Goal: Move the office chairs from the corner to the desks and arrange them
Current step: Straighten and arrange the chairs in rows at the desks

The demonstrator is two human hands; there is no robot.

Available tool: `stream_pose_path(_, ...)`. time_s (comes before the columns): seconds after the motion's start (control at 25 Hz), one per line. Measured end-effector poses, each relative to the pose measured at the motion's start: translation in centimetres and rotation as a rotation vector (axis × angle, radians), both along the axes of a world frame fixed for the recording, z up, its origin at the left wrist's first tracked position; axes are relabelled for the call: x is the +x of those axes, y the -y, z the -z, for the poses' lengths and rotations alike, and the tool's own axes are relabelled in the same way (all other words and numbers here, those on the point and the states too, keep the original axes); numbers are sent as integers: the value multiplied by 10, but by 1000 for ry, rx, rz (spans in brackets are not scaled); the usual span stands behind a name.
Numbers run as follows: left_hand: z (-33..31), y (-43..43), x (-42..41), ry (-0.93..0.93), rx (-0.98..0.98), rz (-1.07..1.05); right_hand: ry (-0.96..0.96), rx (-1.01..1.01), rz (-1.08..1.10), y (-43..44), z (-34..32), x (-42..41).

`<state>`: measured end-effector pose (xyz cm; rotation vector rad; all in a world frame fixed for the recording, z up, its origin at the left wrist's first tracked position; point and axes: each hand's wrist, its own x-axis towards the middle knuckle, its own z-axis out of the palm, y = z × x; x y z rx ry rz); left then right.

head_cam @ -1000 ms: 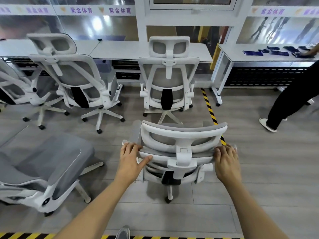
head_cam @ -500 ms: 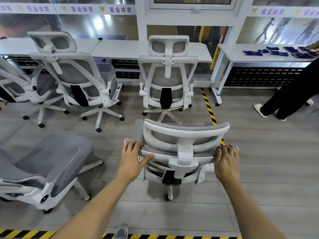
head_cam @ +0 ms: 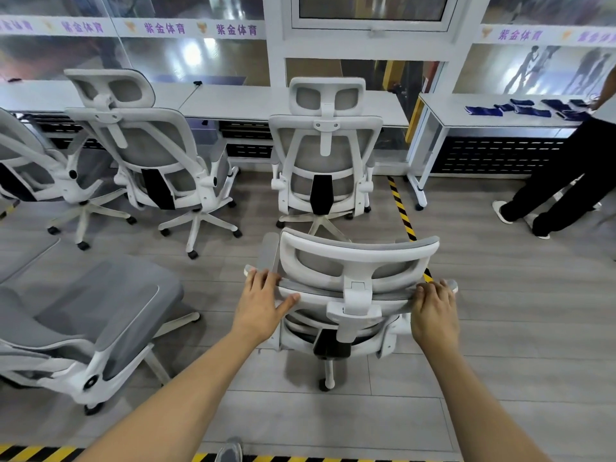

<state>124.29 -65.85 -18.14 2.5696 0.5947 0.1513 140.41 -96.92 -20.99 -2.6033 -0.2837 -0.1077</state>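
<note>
I read this location as an office workroom. Evidence:

- A row of white desks [head_cam: 233,103] stands end to end against a glass partition [head_cam: 200,58].
- White-framed mesh office chairs [head_cam: 326,155] with headrests and castor bases stand facing the desks. The nearest chair [head_cam: 358,258] is on open floor behind them.
- A printed strip of purple lettering [head_cam: 200,29] runs along the glass.
- The floor [head_cam: 516,311] is grey plank, marked with black-and-yellow striped tape [head_cam: 401,208].
</note>
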Motion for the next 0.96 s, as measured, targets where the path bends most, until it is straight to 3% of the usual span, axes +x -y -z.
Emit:
stream_pose_path(0.16,-4,7,-14,-12,132,61,68,208,38,-24,-21,-51)
stream_pose_path(0.36,-25,-15,-60,41,99,164,183,201,46,-72,-29,-116)
stream_pose_path(0.56,-46,-80,-153,123,122,79,47,273,220,-126,-36,-168)
stream_pose_path(0.96,-47,-251,-376,142,143,-171,90,307,-347,-381,-44,-352)
